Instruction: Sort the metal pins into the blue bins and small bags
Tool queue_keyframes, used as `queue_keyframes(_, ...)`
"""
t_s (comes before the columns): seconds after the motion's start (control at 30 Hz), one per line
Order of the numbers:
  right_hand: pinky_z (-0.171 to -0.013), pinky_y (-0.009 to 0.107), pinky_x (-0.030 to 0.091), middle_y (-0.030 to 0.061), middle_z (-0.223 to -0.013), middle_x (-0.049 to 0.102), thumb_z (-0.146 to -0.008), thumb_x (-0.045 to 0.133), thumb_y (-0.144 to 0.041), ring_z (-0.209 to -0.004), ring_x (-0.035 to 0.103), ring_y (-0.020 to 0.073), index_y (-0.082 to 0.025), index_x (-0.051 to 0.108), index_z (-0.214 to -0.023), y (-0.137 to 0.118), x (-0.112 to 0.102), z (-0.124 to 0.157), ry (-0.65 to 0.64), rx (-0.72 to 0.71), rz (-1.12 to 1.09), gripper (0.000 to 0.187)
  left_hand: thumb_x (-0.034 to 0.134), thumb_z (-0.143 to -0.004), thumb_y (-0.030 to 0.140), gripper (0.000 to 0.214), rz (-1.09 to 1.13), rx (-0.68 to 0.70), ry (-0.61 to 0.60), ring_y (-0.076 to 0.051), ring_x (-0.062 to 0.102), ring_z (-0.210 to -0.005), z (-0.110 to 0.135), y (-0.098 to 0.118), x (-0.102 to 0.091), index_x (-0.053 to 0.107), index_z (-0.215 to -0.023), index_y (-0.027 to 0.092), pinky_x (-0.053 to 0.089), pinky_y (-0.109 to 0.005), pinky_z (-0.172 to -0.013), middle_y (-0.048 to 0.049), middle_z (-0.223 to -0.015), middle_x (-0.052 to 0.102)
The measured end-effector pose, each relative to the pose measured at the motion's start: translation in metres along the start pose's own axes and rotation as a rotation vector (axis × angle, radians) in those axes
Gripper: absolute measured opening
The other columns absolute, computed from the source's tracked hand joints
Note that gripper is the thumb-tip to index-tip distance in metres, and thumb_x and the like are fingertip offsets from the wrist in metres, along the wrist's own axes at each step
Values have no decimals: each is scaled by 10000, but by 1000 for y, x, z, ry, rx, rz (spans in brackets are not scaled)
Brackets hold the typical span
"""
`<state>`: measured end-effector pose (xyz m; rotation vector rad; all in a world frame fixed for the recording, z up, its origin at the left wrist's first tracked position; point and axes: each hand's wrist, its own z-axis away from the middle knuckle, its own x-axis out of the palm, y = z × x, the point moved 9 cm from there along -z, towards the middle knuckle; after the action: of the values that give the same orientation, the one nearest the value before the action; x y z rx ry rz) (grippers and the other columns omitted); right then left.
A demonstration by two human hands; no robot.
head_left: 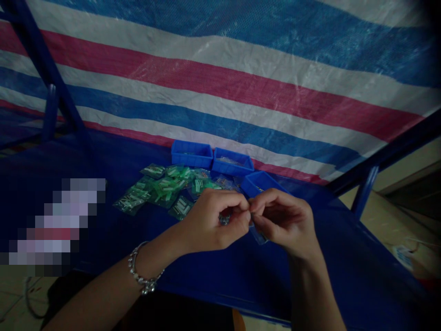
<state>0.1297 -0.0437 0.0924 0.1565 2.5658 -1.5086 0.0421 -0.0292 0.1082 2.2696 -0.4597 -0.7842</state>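
My left hand and my right hand meet fingertip to fingertip above the blue table, both in a pinch. From the pinch hangs a small clear plastic bag, mostly hidden by my fingers; its contents are too dark to make out. Beyond my left hand lies a heap of small clear bags, several with green and whitish strip-shaped pieces inside. One such bag rests close to my left knuckles. A blue bin stands just behind my right hand, partly covered by it.
Two more blue bins, a left one and a middle one, stand along the back of the blue table. Behind them hangs a striped plastic sheet. Blue metal posts rise at left and right. A pixelated patch covers the left side.
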Motion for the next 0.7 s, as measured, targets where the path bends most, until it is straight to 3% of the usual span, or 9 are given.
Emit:
queue_keyframes(0.2, -382, 164, 325, -40, -521, 478, -655, 644, -163, -419, 402, 51, -169, 536, -704, 5, 4, -1, -46, 56, -67, 119, 435, -765, 141, 137, 22, -9, -32, -56, 375, -501, 0, 0, 0, 475, -636, 118, 297, -180, -486, 26, -554, 427)
queue_keyframes(0.47, -365, 154, 318, -54, -472, 462, -658, 647, -167, -391, 400, 48, -164, 547, -705, 5, 7, -2, -89, 85, -75, 110, 410, -805, 179, 215, -82, 92, -61, -78, 379, -544, 0, 7, -2, 441, -601, 120, 291, -214, -533, 11, -563, 402)
queue_keyframes(0.7, -362, 140, 327, -52, -467, 488, -686, 627, -138, -375, 424, 43, -158, 561, -737, 3, 7, -2, -86, 30, -134, 86, 408, -813, 183, 198, -30, 105, -69, -71, 360, -537, 1, 9, 0, 415, -624, 124, 280, -204, -521, 19, -578, 386)
